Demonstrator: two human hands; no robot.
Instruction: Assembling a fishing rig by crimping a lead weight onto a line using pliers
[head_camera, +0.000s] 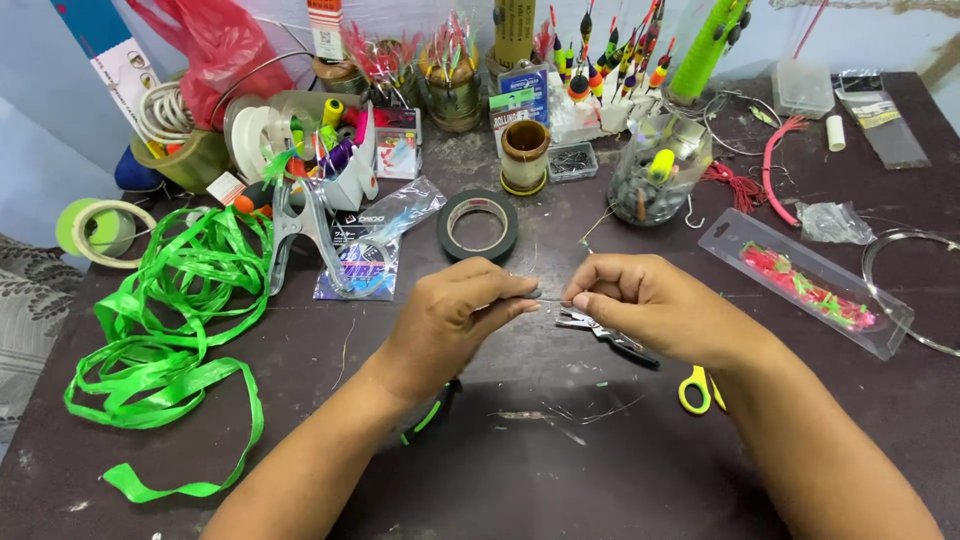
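Tape roll (478, 225) behind the hands, ribbon (165, 320) left, scissors (697, 389) right.

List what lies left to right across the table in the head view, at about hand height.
Green ribbon → left hand → right hand → clear pack of pink lures → wire loop.

Whatever sits pinched between the left hand (455, 310) and right hand (640, 300) is too small to tell. The right forearm hides most of the yellow-handled scissors (693, 390), and the left wrist covers part of a black-and-green tool (432, 412). The wire ring (905, 262) runs off the right edge.
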